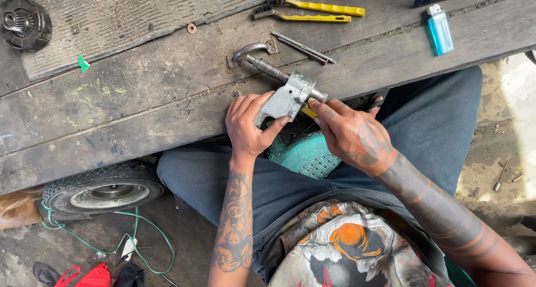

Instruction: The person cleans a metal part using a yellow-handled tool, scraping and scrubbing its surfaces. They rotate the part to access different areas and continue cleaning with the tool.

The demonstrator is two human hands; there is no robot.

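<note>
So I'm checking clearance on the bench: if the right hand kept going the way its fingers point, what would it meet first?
The right hand points up-left, and its fingertips already touch the grey metal part held by the left hand. Beyond that, probably the curved metal handle on the wooden platform, though depth is unclear.

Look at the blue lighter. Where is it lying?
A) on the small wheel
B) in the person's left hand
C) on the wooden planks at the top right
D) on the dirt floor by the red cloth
C, because the blue lighter lies flat on the wooden planks at the top right, away from both hands.
</note>
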